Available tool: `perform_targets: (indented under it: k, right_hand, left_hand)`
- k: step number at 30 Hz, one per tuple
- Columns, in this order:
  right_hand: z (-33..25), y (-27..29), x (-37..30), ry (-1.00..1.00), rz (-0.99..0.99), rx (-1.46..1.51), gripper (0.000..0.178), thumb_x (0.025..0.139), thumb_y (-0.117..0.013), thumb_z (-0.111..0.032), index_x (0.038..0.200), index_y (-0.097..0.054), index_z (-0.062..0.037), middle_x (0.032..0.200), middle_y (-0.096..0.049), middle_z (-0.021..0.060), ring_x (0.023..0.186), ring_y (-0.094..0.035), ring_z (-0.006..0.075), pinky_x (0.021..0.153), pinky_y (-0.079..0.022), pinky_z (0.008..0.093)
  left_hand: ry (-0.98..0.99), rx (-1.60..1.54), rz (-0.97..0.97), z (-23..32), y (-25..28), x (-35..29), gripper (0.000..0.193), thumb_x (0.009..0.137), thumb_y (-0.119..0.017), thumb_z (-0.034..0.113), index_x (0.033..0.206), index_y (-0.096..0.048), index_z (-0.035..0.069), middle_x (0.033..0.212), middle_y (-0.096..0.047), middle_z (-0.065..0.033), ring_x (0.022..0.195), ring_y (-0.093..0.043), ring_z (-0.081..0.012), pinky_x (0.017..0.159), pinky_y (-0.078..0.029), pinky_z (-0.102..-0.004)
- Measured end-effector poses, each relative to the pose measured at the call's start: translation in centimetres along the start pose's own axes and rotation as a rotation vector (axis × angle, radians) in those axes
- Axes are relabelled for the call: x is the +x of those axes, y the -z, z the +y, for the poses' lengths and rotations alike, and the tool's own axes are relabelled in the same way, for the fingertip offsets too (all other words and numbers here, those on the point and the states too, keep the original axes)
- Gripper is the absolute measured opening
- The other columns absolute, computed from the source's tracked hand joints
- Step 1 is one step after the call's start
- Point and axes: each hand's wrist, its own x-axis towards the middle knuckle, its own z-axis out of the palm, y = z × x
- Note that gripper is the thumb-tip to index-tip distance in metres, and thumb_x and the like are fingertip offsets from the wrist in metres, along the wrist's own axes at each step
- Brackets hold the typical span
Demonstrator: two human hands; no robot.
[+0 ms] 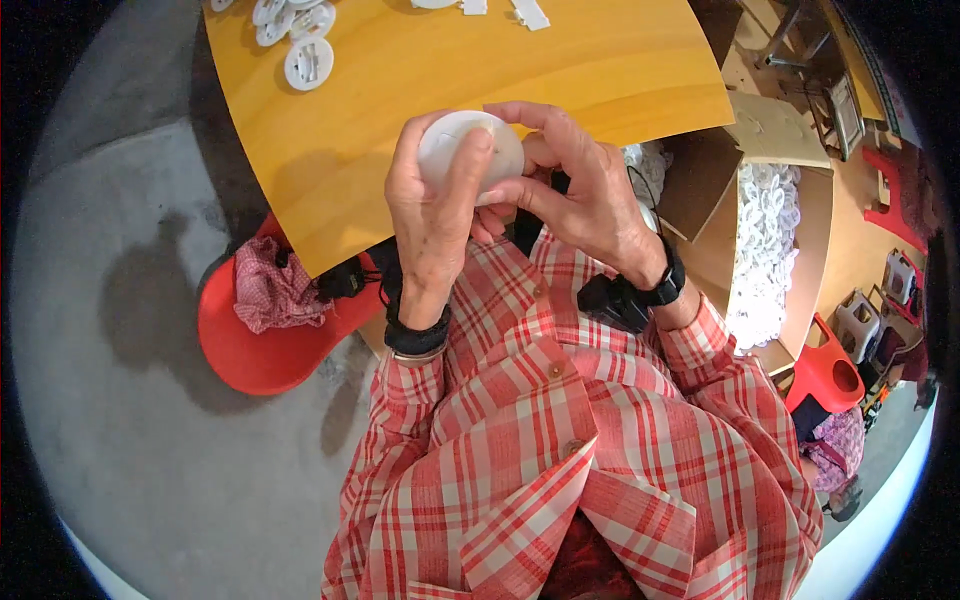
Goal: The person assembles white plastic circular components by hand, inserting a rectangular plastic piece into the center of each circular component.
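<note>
I hold a white round plastic disc [460, 148] just above the near edge of the yellow wooden table. My left hand [432, 205] wraps round its left side, the thumb lying across the upper face. At the right rim, my right hand [590, 190] grips the disc between bent fingers and thumb. The disc's underside and some fingertips are hidden. Farther off on the table, several white round parts [308, 63] lie in a loose pile at the left. A flat white piece [531, 12] lies at the far edge of view.
An open cardboard box [815, 235] full of clear and white plastic parts stands to my right. At the left, a red stool [255, 355] bears a checked cloth [275, 285]. Red chairs and another person [835, 445] are at the far right.
</note>
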Motion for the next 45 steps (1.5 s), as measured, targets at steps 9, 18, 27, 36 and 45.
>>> perform_targets:
  k: [9,18,27,36,45]
  right_hand:
    - [-1.0,-0.5,0.4,-0.027,0.050,0.076,0.041,0.075,-0.073,-0.016,0.108,-0.053,-0.0029,0.071,-0.063,0.0114,0.062,-0.063,0.0194,0.054,-0.048,0.0285]
    - [0.2,-0.4,0.7,-0.032,-0.027,0.124,0.035,0.084,-0.063,-0.015,0.113,-0.049,-0.0019,0.068,-0.060,0.0098,0.059,-0.060,0.0174,0.053,-0.045,0.0282]
    - [0.1,0.2,1.0,-0.083,0.020,0.095,0.029,0.093,-0.051,-0.021,0.114,-0.050,-0.0013,0.068,-0.059,0.0103,0.060,-0.061,0.0158,0.053,-0.046,0.0278]
    - [-1.0,0.0,0.6,-0.121,-0.012,0.117,0.027,0.094,-0.047,-0.017,0.116,-0.051,-0.0015,0.070,-0.059,0.0108,0.061,-0.061,0.0168,0.055,-0.047,0.0274]
    - [-0.3,-0.6,-0.1,-0.034,0.063,0.087,0.029,0.086,-0.058,-0.011,0.112,-0.050,-0.0001,0.070,-0.058,0.0122,0.061,-0.061,0.0192,0.056,-0.048,0.0281]
  left_hand:
    - [-0.066,0.038,0.017,0.3,0.0,-0.1,0.036,0.087,-0.060,0.029,0.105,-0.047,0.001,0.073,-0.058,-0.0080,0.043,-0.051,-0.0079,0.033,-0.038,-0.0183]
    - [0.000,0.009,-0.120,-0.1,1.4,0.0,0.068,0.092,-0.022,0.060,0.114,-0.043,-0.002,0.065,-0.058,-0.0115,0.041,-0.053,-0.0124,0.032,-0.039,-0.0191]
    - [0.055,-0.258,-0.229,-0.4,1.1,0.6,0.066,0.092,-0.029,0.058,0.118,-0.041,-0.002,0.077,-0.061,-0.0151,0.050,-0.058,-0.0138,0.038,-0.045,-0.0199]
    - [0.007,0.071,-0.146,0.7,1.2,0.1,0.032,0.092,-0.050,0.027,0.109,-0.045,0.000,0.068,-0.060,-0.0097,0.041,-0.051,-0.0097,0.035,-0.040,-0.0193]
    - [-0.019,0.158,-0.059,0.5,0.2,-0.3,0.027,0.091,-0.053,0.025,0.106,-0.046,0.003,0.070,-0.059,-0.0055,0.041,-0.049,-0.0071,0.034,-0.037,-0.0185]
